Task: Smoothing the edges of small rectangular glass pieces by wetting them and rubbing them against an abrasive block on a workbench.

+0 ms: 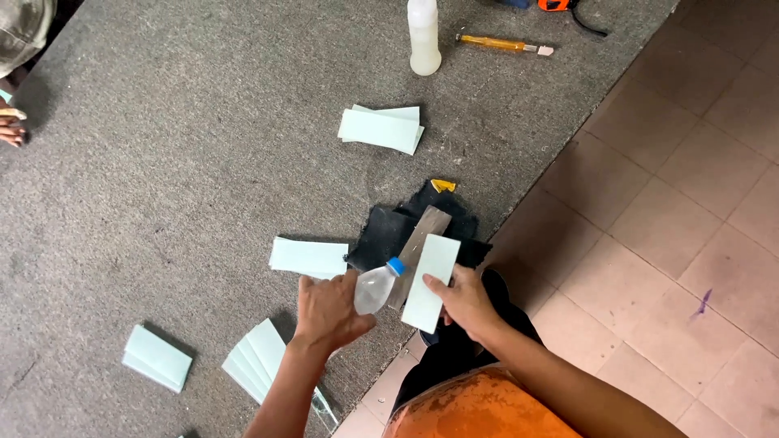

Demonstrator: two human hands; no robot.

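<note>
Clamped in my left hand is a small clear plastic bottle with a blue cap, lying tilted so the cap points up and to the right toward a grey block. My right hand has its grip closed on the lower edge of a pale green glass strip, thumb on top, and the strip lies along the grey block, partly covering it. That block rests on a black cloth spread on the grey carpeted worktop, close to its edge. Just left of the bottle lies another pale strip, touching the cloth's edge. More strips sit in small stacks: one fanned beside my left wrist, one further left, one beyond the cloth. At the far side stand a white squeeze bottle and a yellow-handled cutter. A small yellow scrap lies at the cloth's top edge.
</note>
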